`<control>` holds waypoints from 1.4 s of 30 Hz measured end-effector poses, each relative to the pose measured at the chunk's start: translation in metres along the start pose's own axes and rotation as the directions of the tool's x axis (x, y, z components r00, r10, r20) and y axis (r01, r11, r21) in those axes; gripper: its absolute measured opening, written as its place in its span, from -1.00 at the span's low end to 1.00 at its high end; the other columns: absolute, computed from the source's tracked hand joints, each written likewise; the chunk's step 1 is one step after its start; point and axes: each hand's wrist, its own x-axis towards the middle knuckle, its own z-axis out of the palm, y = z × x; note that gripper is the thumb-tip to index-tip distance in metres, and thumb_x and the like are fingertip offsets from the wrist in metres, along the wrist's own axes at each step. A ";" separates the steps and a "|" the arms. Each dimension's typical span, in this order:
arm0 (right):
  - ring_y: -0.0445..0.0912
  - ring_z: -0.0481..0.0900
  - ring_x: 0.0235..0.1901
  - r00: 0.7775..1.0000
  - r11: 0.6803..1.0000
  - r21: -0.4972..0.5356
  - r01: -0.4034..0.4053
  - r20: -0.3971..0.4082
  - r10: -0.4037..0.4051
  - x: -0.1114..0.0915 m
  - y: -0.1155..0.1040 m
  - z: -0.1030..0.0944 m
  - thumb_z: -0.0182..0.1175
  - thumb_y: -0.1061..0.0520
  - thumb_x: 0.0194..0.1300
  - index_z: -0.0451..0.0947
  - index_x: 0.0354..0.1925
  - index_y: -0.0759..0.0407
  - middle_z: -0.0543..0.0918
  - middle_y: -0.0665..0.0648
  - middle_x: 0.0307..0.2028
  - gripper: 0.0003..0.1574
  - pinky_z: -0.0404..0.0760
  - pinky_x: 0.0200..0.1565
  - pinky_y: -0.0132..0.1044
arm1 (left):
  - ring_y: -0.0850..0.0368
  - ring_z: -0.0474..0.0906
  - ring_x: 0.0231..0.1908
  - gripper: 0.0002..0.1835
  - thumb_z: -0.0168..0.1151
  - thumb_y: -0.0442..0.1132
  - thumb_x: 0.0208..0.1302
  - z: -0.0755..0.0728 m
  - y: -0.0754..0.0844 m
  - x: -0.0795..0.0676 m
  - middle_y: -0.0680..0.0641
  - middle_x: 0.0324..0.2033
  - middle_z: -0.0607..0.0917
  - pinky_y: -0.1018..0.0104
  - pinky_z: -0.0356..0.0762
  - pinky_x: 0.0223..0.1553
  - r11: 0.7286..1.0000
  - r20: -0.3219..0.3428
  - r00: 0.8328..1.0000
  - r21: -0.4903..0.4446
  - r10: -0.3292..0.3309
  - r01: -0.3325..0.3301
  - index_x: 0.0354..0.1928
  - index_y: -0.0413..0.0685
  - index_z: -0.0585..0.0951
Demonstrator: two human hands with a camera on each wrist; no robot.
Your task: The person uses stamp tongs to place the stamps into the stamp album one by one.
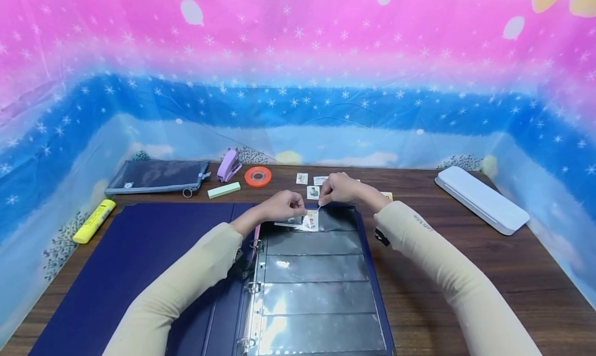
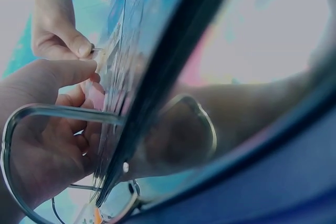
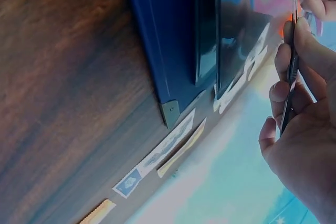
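A dark blue ring binder (image 1: 153,257) lies open, with a black pocket page (image 1: 321,268) of clear strips on its rings. At the page's top edge my left hand (image 1: 281,206) pinches the clear pocket between thumb and fingers. My right hand (image 1: 339,188) grips slim dark tweezers (image 3: 292,72), their tips meeting a small pale postage stamp (image 1: 311,220). That stamp overlaps the top strip, beside another stamp (image 1: 289,222) in the same row near the left fingers. How deep it sits in the pocket is hard to tell.
Several loose stamps (image 1: 313,192) lie behind the binder. Along the back are a mesh pouch (image 1: 160,176), purple stapler (image 1: 228,164), green block (image 1: 224,190) and orange tape roll (image 1: 258,176). A yellow highlighter (image 1: 94,221) is at left, a white case (image 1: 481,199) at right.
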 end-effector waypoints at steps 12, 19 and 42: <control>-0.13 0.64 -0.27 0.999 0.999 0.027 0.017 -0.043 -0.016 0.001 0.010 0.008 0.28 0.05 0.16 0.74 -0.36 0.03 0.75 0.02 -0.35 -0.86 0.43 0.07 -0.08 | 0.24 0.36 -0.57 -0.84 0.24 -0.20 0.20 0.002 -0.001 0.001 0.03 -0.58 0.53 0.45 0.32 -0.46 0.997 -0.041 0.999 0.074 0.002 0.001 -0.45 -0.12 0.56; -0.10 0.58 -0.39 0.986 0.994 0.083 -0.067 -0.150 0.079 -0.005 0.026 0.005 0.19 0.07 0.25 0.72 -0.29 0.11 0.72 0.13 -0.23 -0.79 0.45 -0.30 -0.30 | 0.25 0.39 -0.56 -0.84 0.28 -0.20 0.17 0.005 0.001 0.003 0.01 -0.56 0.56 0.46 0.34 -0.45 0.995 -0.048 0.999 0.098 0.023 -0.018 -0.48 -0.12 0.56; -0.18 0.25 -0.69 0.954 0.977 0.042 -0.209 -0.209 0.213 0.025 0.040 0.003 0.11 0.00 0.32 0.69 -0.17 0.11 0.74 0.13 -0.30 -0.70 0.35 -0.37 -0.27 | 0.25 0.38 -0.59 -0.83 0.32 -0.21 0.13 0.005 0.001 0.001 0.01 -0.59 0.57 0.44 0.34 -0.46 0.994 -0.067 0.998 0.105 0.016 -0.009 -0.52 -0.09 0.55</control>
